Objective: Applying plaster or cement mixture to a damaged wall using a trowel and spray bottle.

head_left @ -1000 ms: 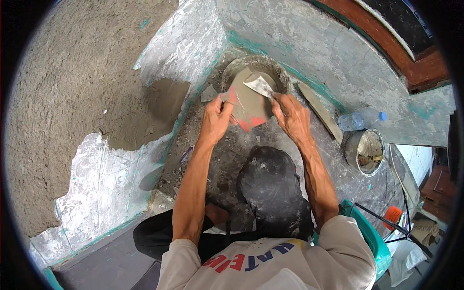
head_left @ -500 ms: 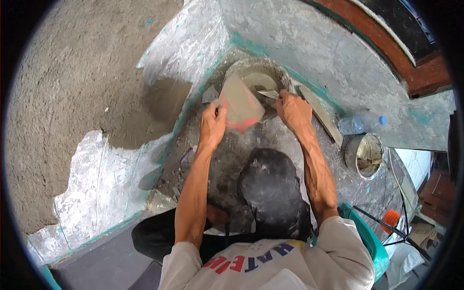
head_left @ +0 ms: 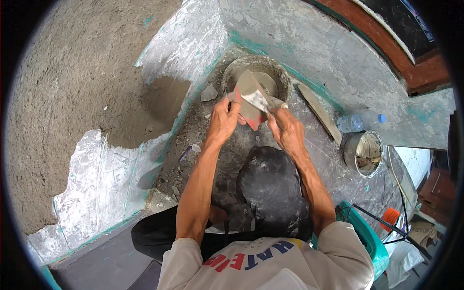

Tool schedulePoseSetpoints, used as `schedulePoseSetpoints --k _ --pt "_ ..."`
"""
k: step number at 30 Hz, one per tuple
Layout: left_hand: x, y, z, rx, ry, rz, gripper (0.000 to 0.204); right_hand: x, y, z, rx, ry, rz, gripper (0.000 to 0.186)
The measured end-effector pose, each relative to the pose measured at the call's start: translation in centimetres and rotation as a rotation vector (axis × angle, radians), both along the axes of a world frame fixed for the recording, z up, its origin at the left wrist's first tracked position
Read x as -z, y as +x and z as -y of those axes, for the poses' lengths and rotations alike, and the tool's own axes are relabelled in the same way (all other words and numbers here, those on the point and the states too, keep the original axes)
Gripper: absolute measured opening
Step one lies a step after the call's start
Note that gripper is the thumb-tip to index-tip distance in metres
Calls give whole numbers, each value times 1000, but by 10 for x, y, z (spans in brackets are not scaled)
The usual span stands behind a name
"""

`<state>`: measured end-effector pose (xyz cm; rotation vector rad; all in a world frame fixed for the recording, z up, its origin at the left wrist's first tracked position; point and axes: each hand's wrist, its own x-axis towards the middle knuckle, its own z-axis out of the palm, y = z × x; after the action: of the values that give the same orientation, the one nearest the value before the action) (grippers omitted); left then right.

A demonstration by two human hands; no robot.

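My left hand [head_left: 224, 120] is closed round the near left edge of a flat, reddish board [head_left: 247, 86] smeared with grey-brown mortar. In my closed right hand [head_left: 288, 126] is a putty knife [head_left: 257, 100], its pale blade laid against the board's coated face. Both tools are tilted over the near side of a round, mortar-crusted tub [head_left: 231, 70]. Wet mortar [head_left: 265, 81] shows inside the tub, partly hidden by the board.
Bare rough wall with a darker damp patch [head_left: 166, 101] rises at left. To the right lie a wooden strip [head_left: 320, 114], a plastic bottle [head_left: 351, 123] and a small crusted bucket [head_left: 354, 159]. Debris litters the floor; a green plastic piece [head_left: 377, 244] stands near my right elbow.
My left hand has shifted right with the board, now turned steeper. My right hand has come slightly left and nearer, bringing the putty knife from over the tub onto the board.
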<state>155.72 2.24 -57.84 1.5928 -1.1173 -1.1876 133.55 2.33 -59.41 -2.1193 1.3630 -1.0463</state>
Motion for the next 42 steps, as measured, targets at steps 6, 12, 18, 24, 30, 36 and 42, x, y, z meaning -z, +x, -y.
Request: schedulePoseSetpoints --k 6,12,18,24,30,36,42 --pt "-20 0 -15 129 -206 620 30 -16 6 48 133 181 312 27" --pt "-38 34 -11 431 -667 1540 45 -74 -57 39 140 289 302 29" --pt "-35 39 -10 550 -765 1614 51 -109 -66 27 -189 219 -219 22" --pt "-27 47 -23 547 -557 1460 41 -47 -24 104 -112 333 -247 24" --pt "-16 69 -57 -160 -289 793 29 1 -17 143 -155 291 -569 26" --pt "28 51 -97 -630 -113 -144 30 35 17 154 -270 253 -688 21" --pt "53 33 -122 -701 -46 -342 25 9 30 154 -114 220 -639 23"
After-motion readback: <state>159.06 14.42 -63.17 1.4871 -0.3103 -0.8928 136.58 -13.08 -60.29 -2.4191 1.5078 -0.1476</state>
